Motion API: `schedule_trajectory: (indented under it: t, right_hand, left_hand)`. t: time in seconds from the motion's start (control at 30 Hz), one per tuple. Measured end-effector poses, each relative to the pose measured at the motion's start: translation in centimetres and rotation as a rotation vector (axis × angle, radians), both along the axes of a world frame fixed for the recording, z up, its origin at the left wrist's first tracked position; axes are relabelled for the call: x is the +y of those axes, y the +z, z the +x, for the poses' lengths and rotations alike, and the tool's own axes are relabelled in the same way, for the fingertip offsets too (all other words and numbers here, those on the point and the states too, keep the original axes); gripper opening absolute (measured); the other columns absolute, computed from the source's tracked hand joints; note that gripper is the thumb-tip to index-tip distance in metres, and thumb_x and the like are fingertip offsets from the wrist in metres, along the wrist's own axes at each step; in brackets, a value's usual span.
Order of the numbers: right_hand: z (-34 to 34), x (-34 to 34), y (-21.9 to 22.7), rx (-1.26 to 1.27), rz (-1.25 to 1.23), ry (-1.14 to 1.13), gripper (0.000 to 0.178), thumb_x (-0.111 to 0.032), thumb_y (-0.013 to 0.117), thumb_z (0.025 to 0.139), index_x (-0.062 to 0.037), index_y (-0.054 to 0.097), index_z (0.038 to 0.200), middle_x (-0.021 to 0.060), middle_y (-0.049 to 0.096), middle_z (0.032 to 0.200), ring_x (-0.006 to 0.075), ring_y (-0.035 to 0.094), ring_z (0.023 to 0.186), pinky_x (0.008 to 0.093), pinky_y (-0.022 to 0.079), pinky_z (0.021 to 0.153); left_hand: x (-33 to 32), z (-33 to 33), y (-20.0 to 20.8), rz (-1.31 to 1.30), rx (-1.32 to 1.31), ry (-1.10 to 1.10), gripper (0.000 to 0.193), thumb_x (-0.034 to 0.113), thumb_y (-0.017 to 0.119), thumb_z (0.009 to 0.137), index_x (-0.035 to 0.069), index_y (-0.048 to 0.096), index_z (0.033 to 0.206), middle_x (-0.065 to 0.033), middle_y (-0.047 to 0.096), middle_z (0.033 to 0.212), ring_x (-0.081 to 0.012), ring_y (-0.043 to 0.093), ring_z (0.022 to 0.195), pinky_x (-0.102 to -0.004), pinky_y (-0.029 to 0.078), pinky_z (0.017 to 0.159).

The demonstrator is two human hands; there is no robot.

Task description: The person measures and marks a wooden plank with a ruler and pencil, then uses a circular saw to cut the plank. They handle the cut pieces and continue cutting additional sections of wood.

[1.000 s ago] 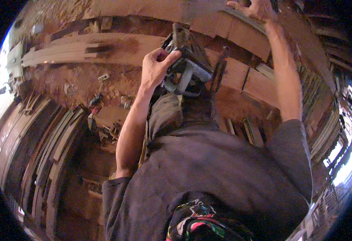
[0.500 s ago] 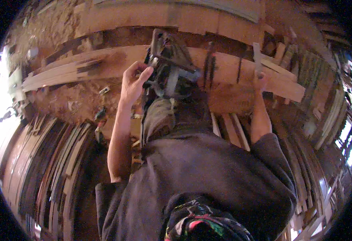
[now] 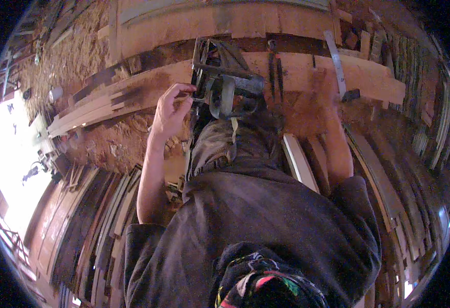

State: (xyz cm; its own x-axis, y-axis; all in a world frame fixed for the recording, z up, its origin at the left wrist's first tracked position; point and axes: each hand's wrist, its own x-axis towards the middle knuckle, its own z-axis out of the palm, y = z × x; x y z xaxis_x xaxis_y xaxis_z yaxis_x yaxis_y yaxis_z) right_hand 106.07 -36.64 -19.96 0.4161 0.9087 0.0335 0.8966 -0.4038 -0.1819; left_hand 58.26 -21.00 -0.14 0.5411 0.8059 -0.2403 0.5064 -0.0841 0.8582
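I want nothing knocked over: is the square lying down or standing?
Lying down: the square shows its pale blade broadside, stretched over the board.

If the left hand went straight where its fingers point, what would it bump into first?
Probably the dark handled tool, just right of the left hand; they look very close or touching, but depth is unclear.

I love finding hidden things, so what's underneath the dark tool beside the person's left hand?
Wooden boards show on both sides of the dark tool, so it probably sits over wood. What lies straight underneath can't be seen, because the tool covers it.
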Motion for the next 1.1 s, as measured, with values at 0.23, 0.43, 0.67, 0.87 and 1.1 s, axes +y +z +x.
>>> schedule_trajectory:
  t: [0.23, 0.43, 0.67, 0.87, 1.1]
  right_hand:
    - [-14.4, 1.8, 2.2, 0.242, -0.214, 0.108, 0.057, -0.026, 0.069, 0.083, 0.0007, 0.052, 0.13, 0.0272, 0.053, 0.129, 0.0455, 0.055, 0.117, 0.0563, 0.047, 0.098]
    - [-15.0, 1.5, 4.1, 0.445, -0.169, -0.089, 0.037, -0.012, 0.057, 0.089, 0.0042, 0.054, 0.122, 0.0243, 0.059, 0.12, 0.0417, 0.06, 0.108, 0.0469, 0.049, 0.095]
    - [-29.9, -7.9, 22.8, 1.498, 0.192, -0.614, 0.037, 0.005, 0.048, 0.081, -0.0053, 0.051, 0.116, 0.016, 0.064, 0.113, 0.0289, 0.065, 0.099, 0.0396, 0.052, 0.088]
    - [-36.7, -6.1, 32.8, 2.099, -0.025, -0.763, 0.041, 0.011, 0.044, 0.067, -0.0098, 0.048, 0.103, 0.0242, 0.054, 0.139, 0.0392, 0.057, 0.125, 0.0512, 0.047, 0.104]
    - [-38.0, -6.4, 31.7, 2.182, -0.147, -0.643, 0.041, 0.012, 0.046, 0.067, -0.0122, 0.048, 0.101, 0.0253, 0.048, 0.145, 0.0406, 0.053, 0.13, 0.0566, 0.044, 0.108]
  left_hand:
    - [-1.2, -0.7, -1.5, 0.553, -0.201, -0.048, 0.036, -0.004, 0.061, 0.074, 0.003, 0.064, 0.109, -0.016, 0.067, 0.115, -0.035, 0.065, 0.107, -0.0413, 0.053, 0.091]
    - [-0.1, -1.5, -2.9, 0.816, -0.249, -0.325, 0.046, 0.01, 0.078, 0.071, 0.011, 0.064, 0.115, -0.0017, 0.066, 0.117, -0.0257, 0.059, 0.112, -0.0406, 0.049, 0.091]
    - [1.8, -1.1, -5.0, 0.86, -0.464, -0.434, 0.041, 0.008, 0.077, 0.075, 0.01, 0.064, 0.114, -0.0039, 0.066, 0.112, -0.0258, 0.062, 0.107, -0.0405, 0.052, 0.091]
    - [2.0, -0.3, -5.1, 0.859, -0.562, -0.435, 0.038, 0.006, 0.077, 0.074, 0.008, 0.065, 0.11, -0.0059, 0.067, 0.108, -0.0268, 0.065, 0.102, -0.0402, 0.055, 0.088]
    - [2.3, -0.4, -5.1, 0.866, -0.583, -0.447, 0.035, 0.006, 0.077, 0.073, 0.008, 0.065, 0.106, -0.0063, 0.067, 0.106, -0.027, 0.065, 0.101, -0.0408, 0.056, 0.087]
